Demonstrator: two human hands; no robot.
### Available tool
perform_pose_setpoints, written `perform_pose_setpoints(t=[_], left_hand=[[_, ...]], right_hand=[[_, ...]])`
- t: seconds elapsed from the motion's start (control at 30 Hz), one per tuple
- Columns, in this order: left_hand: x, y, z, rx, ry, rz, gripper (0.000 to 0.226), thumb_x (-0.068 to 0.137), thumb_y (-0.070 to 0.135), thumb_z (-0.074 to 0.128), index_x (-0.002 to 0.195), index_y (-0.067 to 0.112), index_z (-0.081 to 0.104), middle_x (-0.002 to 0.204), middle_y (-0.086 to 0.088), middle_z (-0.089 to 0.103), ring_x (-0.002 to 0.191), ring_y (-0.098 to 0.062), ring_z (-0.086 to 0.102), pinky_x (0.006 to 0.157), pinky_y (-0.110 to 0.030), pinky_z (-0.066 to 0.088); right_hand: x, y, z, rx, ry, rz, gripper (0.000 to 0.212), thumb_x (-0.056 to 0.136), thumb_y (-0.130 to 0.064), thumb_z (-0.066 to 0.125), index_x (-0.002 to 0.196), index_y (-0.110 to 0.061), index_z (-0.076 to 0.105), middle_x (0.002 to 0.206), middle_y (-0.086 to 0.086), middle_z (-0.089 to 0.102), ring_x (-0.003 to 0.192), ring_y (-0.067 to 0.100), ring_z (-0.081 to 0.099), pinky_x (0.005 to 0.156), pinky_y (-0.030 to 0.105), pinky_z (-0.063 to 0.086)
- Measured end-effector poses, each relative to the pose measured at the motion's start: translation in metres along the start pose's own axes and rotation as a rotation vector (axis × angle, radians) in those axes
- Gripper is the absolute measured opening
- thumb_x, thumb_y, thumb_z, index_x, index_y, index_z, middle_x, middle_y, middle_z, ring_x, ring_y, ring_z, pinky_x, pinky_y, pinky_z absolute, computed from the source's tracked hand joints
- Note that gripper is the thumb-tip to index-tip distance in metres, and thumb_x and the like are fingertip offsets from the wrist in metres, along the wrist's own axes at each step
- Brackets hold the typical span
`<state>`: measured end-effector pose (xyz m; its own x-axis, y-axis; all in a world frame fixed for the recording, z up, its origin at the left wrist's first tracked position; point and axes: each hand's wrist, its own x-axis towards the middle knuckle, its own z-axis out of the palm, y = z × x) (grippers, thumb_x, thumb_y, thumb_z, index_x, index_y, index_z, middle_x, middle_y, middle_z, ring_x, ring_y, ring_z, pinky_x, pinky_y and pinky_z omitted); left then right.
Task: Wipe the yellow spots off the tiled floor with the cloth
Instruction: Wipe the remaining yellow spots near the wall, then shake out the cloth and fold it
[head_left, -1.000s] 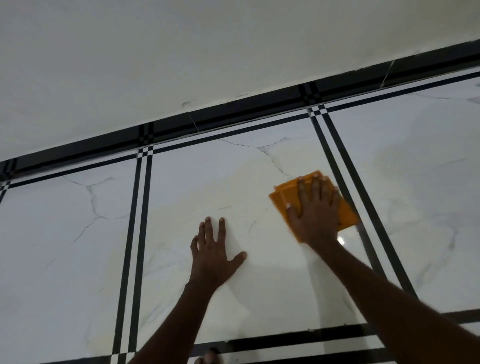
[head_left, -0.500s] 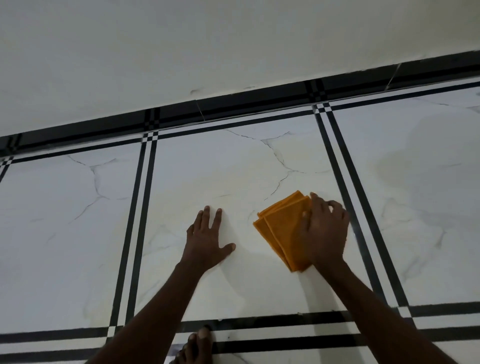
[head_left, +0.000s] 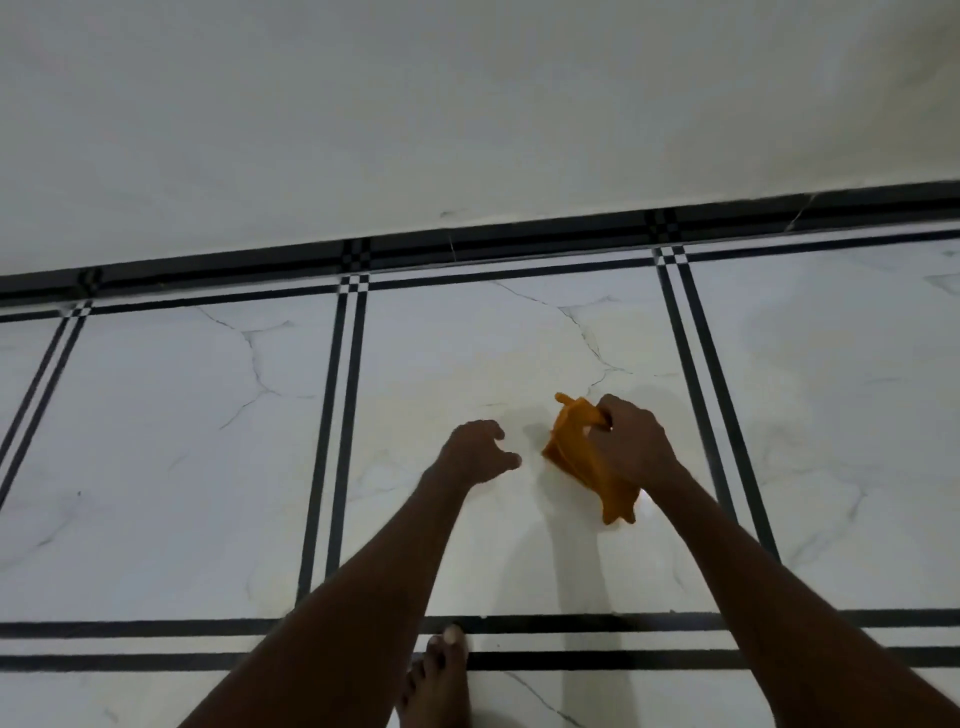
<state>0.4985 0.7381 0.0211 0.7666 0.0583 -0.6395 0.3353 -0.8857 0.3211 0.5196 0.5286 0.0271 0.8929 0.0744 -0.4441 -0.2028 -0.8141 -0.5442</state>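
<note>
An orange cloth (head_left: 576, 457) hangs folded and crumpled from my right hand (head_left: 631, 444), which grips its upper edge just above the white marble floor tile (head_left: 467, 353). The cloth's lower corner droops toward the tile near my right wrist. My left hand (head_left: 475, 449) hovers just left of the cloth, fingers curled and apart, holding nothing. A faint yellowish tint shows on the tile beyond the hands; no distinct yellow spots can be made out in the dim light.
Black double stripes (head_left: 337, 426) border each tile. A black skirting band (head_left: 467, 249) runs along the base of the white wall (head_left: 415, 114) ahead. My bare foot (head_left: 441, 675) stands on the near stripes at the bottom centre.
My right hand stopped pressing the cloth flat and lifted it off the tile, bunched in its grip. My left hand rose from its flat rest on the floor. The view pulled back.
</note>
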Motion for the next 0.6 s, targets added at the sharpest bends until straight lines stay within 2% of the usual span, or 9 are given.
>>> perform_pose_setpoints(t=[0.1,0.17,0.27,0.33,0.43,0.5,0.6], left_hand=[[-0.034,0.024,-0.062,-0.363,-0.166,-0.069,0.047,0.097,0.040,0.059,0.128,0.004,0.064,0.132,-0.014,0.063,0.118,-0.025,0.058,0.103,-0.036,0.045],[-0.063,0.031,-0.104,-0.730,-0.221,-0.145,0.048,0.099,0.041,0.055,0.126,0.003,0.063,0.127,-0.017,0.066,0.110,-0.025,0.061,0.105,-0.040,0.048],[-0.119,0.036,-0.179,-1.282,-0.294,-0.120,0.062,0.097,0.059,0.048,0.133,0.011,0.057,0.127,-0.017,0.067,0.118,-0.030,0.063,0.108,-0.048,0.047],[-0.166,0.044,-0.238,-1.526,-0.316,-0.036,0.064,0.095,0.063,0.048,0.138,0.017,0.053,0.133,-0.014,0.064,0.123,-0.035,0.061,0.107,-0.054,0.046],[-0.236,0.057,-0.321,-1.667,-0.223,0.107,0.058,0.094,0.056,0.055,0.142,0.024,0.050,0.141,-0.010,0.059,0.125,-0.037,0.059,0.103,-0.061,0.047],[-0.283,0.064,-0.374,-1.655,-0.095,0.157,0.061,0.090,0.048,0.066,0.143,0.022,0.050,0.142,-0.009,0.058,0.125,-0.037,0.059,0.101,-0.061,0.048],[-0.354,0.081,-0.456,-1.539,0.098,0.165,0.063,0.085,0.039,0.075,0.140,0.020,0.052,0.134,-0.009,0.064,0.121,-0.035,0.062,0.100,-0.058,0.051]], right_hand=[[-0.026,-0.074,-0.052,0.113,-0.089,-0.111,0.016,0.100,-0.025,0.057,0.109,-0.011,0.057,0.098,0.003,0.062,0.096,0.025,0.062,0.081,0.033,0.043],[-0.049,-0.130,-0.096,0.231,-0.097,-0.160,0.022,0.102,-0.026,0.055,0.118,-0.011,0.058,0.108,0.003,0.061,0.101,0.025,0.060,0.084,0.037,0.044],[-0.091,-0.217,-0.170,0.470,-0.091,-0.178,0.029,0.102,-0.033,0.056,0.127,-0.020,0.058,0.120,0.000,0.064,0.107,0.025,0.062,0.091,0.045,0.051],[-0.119,-0.275,-0.221,0.552,-0.083,-0.199,0.032,0.101,-0.037,0.054,0.131,-0.025,0.057,0.122,-0.003,0.063,0.107,0.023,0.062,0.090,0.044,0.051],[-0.145,-0.344,-0.279,0.555,-0.058,-0.222,0.026,0.102,-0.037,0.051,0.125,-0.025,0.057,0.120,-0.001,0.063,0.106,0.024,0.061,0.084,0.039,0.048],[-0.162,-0.386,-0.314,0.523,-0.013,-0.219,0.023,0.103,-0.035,0.051,0.122,-0.024,0.058,0.119,0.001,0.062,0.105,0.025,0.060,0.085,0.040,0.047],[-0.190,-0.445,-0.369,0.451,0.026,-0.180,0.032,0.101,-0.032,0.057,0.127,-0.014,0.062,0.121,0.008,0.064,0.109,0.029,0.060,0.090,0.044,0.051]])
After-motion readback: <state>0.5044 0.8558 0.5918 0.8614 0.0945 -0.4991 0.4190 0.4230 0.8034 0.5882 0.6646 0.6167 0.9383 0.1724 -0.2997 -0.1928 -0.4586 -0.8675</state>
